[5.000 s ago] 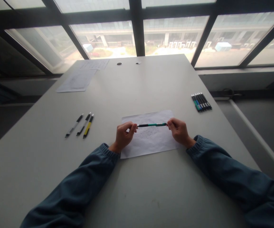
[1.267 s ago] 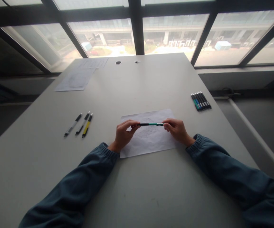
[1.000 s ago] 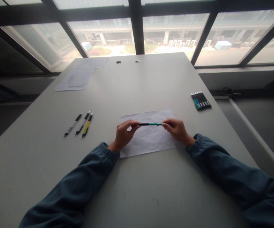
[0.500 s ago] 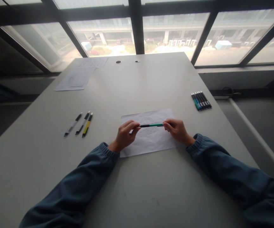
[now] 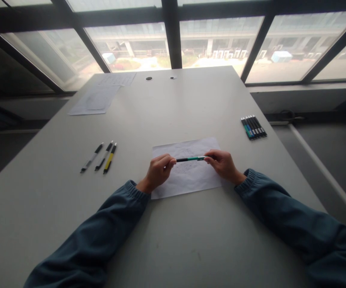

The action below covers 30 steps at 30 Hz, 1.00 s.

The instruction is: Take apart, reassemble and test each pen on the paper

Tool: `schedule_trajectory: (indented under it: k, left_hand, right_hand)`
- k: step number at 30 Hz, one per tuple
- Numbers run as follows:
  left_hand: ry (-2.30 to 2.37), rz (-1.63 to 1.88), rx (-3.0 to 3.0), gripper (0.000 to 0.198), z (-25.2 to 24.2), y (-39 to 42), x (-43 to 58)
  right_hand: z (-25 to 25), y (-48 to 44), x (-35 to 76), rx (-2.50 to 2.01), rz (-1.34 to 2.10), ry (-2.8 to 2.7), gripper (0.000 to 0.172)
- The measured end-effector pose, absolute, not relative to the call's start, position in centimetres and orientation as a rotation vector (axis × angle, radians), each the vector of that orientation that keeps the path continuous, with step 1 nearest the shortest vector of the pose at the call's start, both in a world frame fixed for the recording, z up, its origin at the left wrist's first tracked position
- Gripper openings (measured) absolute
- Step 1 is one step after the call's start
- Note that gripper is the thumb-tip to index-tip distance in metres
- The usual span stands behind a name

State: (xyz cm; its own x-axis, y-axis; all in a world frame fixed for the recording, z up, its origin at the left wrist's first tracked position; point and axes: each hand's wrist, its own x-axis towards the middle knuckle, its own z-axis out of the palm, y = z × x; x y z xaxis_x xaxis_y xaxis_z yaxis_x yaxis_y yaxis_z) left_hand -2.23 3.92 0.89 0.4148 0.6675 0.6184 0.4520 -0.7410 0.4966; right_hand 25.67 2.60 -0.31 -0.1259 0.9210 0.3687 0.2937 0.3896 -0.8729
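Observation:
A black and green pen [image 5: 192, 159] is held level between my two hands, above a white sheet of paper [image 5: 191, 181] with faint drawing on it. My left hand [image 5: 158, 171] pinches the black end, its tip hidden by the fingers. At the other end, by the clip, my right hand [image 5: 222, 163] closes thumb and fingers on the green barrel. Part of the drawing on the sheet is covered by the pen and hands.
Three pens lie to the left, one of them a yellow pen [image 5: 110, 158]. A row of several pens [image 5: 253, 127] is at the table's right edge. Papers [image 5: 91, 99] lie at the far left of the white table [image 5: 173, 240], before the windows.
The pen has turned about its length, so its clip now shows more toward me. My fingers have shifted slightly at both ends; the arms stay in place.

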Motion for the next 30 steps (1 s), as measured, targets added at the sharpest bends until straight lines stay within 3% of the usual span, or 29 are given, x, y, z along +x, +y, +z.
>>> schedule_trajectory:
  k: [7,12,24,30]
  left_hand:
    - [0.92,1.131,2.332,0.04,0.81,4.1,-2.48]
    - [0.876,1.287,2.285,0.041,0.79,4.31,-2.39]
    - [0.899,1.46,2.324,0.012,0.9,3.96,-1.92]
    - [0.854,1.441,2.359,0.009,0.95,3.86,-1.93]
  right_hand:
    - [-0.5,2.62,25.73,-1.08,0.8,-1.624,0.029]
    - [-0.5,2.67,25.75,-1.099,0.784,-1.589,0.031]
    - [-0.64,2.7,25.91,-1.106,0.793,-1.598,0.031]
    - [-0.59,2.68,25.85,-1.111,0.79,-1.597,0.032]
